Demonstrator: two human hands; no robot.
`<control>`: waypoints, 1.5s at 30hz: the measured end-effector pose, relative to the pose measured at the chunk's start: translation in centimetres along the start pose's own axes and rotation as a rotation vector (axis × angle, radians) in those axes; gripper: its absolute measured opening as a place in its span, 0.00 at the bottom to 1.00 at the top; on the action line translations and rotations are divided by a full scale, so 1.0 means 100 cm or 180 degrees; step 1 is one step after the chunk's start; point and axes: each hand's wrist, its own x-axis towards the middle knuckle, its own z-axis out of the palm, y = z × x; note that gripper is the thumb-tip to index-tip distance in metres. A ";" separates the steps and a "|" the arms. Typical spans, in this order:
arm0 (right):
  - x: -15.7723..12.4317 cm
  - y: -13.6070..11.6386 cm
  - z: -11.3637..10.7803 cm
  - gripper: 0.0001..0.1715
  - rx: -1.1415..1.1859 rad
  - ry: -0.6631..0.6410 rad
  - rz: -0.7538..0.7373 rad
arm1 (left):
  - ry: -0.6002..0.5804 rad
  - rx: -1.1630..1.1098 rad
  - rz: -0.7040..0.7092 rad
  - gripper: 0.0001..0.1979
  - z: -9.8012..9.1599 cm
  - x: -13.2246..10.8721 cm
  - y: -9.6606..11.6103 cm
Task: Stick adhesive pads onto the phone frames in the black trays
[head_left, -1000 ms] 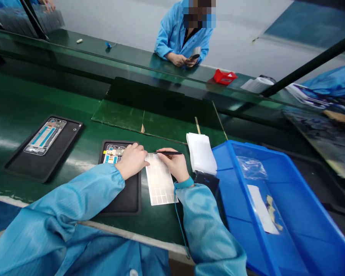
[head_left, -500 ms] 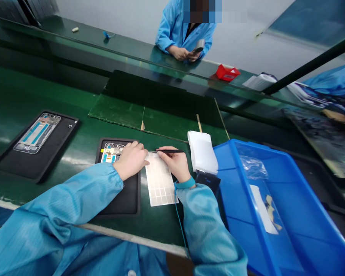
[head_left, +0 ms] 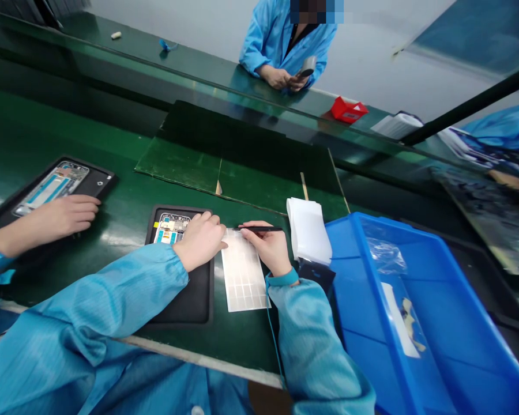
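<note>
Green belt: left hand on sheet, right hand holding tool.

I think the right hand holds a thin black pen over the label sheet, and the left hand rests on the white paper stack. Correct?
No: the head view shows the left hand on the phone frame on a black mat. The rest is right.

Electronics assembly line, green conveyor, antistatic smocks

Left hand lying flat, right hand pinched closed
</note>
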 end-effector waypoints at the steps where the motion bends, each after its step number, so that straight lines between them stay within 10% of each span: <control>1: 0.000 0.000 0.000 0.16 0.0002 0.0014 -0.0004 | -0.0004 -0.0006 -0.0004 0.14 0.000 0.000 0.000; 45: 0.001 -0.001 0.003 0.17 0.0013 0.0133 0.0041 | 0.0069 -0.0118 0.0037 0.12 0.002 -0.001 0.000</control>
